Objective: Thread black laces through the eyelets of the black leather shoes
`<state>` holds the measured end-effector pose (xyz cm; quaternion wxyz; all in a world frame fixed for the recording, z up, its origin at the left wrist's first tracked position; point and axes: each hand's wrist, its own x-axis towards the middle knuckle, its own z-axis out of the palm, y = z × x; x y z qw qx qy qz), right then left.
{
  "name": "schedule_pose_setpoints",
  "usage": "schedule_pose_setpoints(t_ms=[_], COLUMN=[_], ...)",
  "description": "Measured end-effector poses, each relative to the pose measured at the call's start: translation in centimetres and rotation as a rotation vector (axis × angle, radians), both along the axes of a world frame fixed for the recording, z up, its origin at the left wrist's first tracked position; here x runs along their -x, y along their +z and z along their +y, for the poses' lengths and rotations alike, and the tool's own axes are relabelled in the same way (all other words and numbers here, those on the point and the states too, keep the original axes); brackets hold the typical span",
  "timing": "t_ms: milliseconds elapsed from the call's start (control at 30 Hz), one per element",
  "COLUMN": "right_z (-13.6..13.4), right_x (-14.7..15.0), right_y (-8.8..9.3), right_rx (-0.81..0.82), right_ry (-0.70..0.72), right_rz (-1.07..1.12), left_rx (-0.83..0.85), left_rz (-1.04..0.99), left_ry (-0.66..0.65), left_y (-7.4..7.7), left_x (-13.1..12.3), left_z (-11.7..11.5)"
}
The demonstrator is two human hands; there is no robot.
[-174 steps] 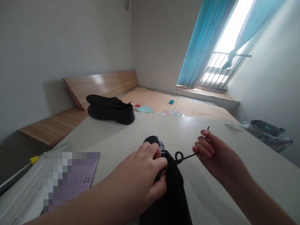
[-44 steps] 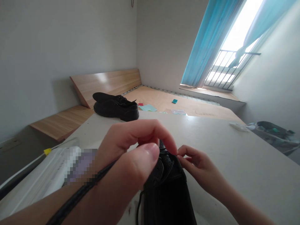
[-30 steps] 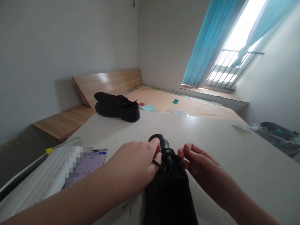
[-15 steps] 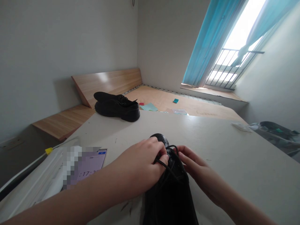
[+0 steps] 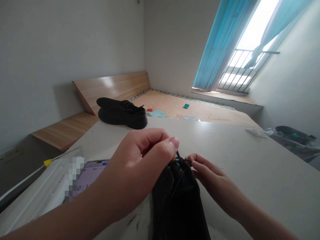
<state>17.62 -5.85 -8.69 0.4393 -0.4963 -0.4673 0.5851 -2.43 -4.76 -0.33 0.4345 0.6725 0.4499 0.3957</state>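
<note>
A black leather shoe (image 5: 178, 203) lies on the white table in front of me, its toe pointing away. Above its toe, my left hand (image 5: 147, 156) is closed in a pinch, thumb against the bent forefinger, on a black shoelace (image 5: 178, 155) that runs up from the shoe. At the shoe's right side, my right hand (image 5: 206, 170) pinches another stretch of the lace between thumb and fingertips. The toe is mostly hidden behind my left hand.
A pair of black shoes (image 5: 122, 115) stands at the table's far left edge. A phone (image 5: 93, 170) and clear plastic bags (image 5: 47, 186) lie at left. Beyond the white table (image 5: 250, 173) is a wooden bed board (image 5: 172, 100) with papers. A bin (image 5: 292, 136) stands at right.
My left hand has lifted off the shoe and come nearer, drawing the lace upward. My right hand has closed on the lace at the shoe's right side. The view has shifted slightly.
</note>
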Motion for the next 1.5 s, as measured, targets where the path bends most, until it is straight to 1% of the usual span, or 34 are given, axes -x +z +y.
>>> schedule_pose_setpoints(t_ms=[100, 133, 200, 267, 300, 333, 367, 400, 433, 467, 500, 567, 633, 767, 800, 833, 867, 900, 1000, 1033, 1100, 1167, 1233, 1300, 1333, 1433, 1500], right_z=[0.1, 0.1, 0.2, 0.4, 0.5, 0.6, 0.7, 0.8, 1.0, 1.1, 1.3, 1.7, 1.9, 2.2, 2.3, 2.3, 2.3, 2.4, 2.4, 2.3, 2.1, 1.9, 1.8, 1.7, 1.7, 1.0, -0.1], right_x=[0.1, 0.0, -0.2, -0.7, -1.0, -1.4, -1.8, -2.1, -2.4, -2.7, -2.8, -3.1, -3.2, -3.6, -3.7, -3.8, -3.9, -3.9, -3.9, -3.8, -3.7, -3.7, -3.7, -3.6, -3.5, -2.8, -2.3], right_y=[0.0, 0.1, 0.3, 0.4, 0.5, 0.5, 0.5, 0.5, 0.5, 0.5, 0.6, 0.7, 0.9, 1.2, 1.2, 1.2, 1.3, 1.2, 1.0, 0.8, 0.5, 0.2, 0.1, 0.2, 0.3, 0.9, 1.6], right_rx=[-0.013, -0.026, -0.069, -0.14, -0.186, -0.231, -0.268, -0.289, -0.294, -0.282, -0.26, -0.222, -0.172, -0.001, 0.029, 0.039, 0.024, -0.012, -0.149, -0.19, -0.264, -0.365, -0.435, -0.45, -0.435, -0.416, -0.455], right_ry=[-0.026, -0.019, -0.017, -0.035, -0.043, -0.042, -0.036, -0.023, -0.006, 0.015, 0.038, 0.071, 0.122, 0.178, 0.167, 0.152, 0.127, 0.093, -0.028, -0.068, -0.153, -0.221, -0.225, -0.181, -0.159, -0.095, -0.028], right_rz=[0.211, 0.236, 0.189, 0.014, -0.12, -0.284, -0.461, -0.625, -0.752, -0.825, -0.833, -0.684, -0.416, 0.18, 0.27, 0.306, 0.265, 0.169, -0.2, -0.28, -0.363, -0.485, -0.572, -0.577, -0.522, -0.265, -0.113], left_rx=[-0.082, -0.157, -0.403, -0.693, -0.802, -0.862, -0.869, -0.815, -0.716, -0.59, -0.464, -0.278, -0.196, -0.159, -0.156, -0.155, -0.159, -0.173, -0.254, -0.277, -0.28, -0.24, -0.193, -0.166, -0.161, -0.177, -0.198], left_rz=[0.092, 0.148, 0.297, 0.483, 0.585, 0.684, 0.772, 0.852, 0.918, 0.967, 1.003, 1.05, 1.076, 1.037, 1.014, 0.986, 0.955, 0.918, 0.783, 0.744, 0.701, 0.7, 0.698, 0.656, 0.614, 0.442, 0.348], left_ry=[0.012, 0.024, 0.041, 0.069, 0.083, 0.094, 0.101, 0.086, 0.049, -0.004, -0.061, -0.161, -0.207, -0.225, -0.217, -0.201, -0.177, -0.149, -0.073, -0.063, -0.07, -0.093, -0.127, -0.183, -0.215, -0.286, -0.31], left_y=[0.1, 0.2, 0.2, 0.2, 0.2, 0.1, 0.0, -0.2, -0.4, -0.7, -0.9, -1.3, -1.4, -1.0, -0.9, -0.7, -0.5, -0.3, 0.1, 0.2, 0.3, 0.2, 0.1, -0.1, -0.1, -0.1, -0.1], left_x=[0.1, 0.1, 0.3, 0.5, 0.6, 0.6, 0.7, 0.7, 0.7, 0.6, 0.5, 0.4, 0.3, 0.3, 0.3, 0.3, 0.4, 0.4, 0.5, 0.5, 0.6, 0.6, 0.7, 0.7, 0.7, 0.7, 0.7], left_z=[-0.4, -0.5, -0.6, -0.6, -0.6, -0.5, -0.4, -0.3, -0.2, 0.0, 0.1, 0.4, 0.5, 0.6, 0.6, 0.6, 0.5, 0.5, 0.5, 0.4, 0.4, 0.3, 0.3, 0.2, 0.1, -0.2, -0.5])
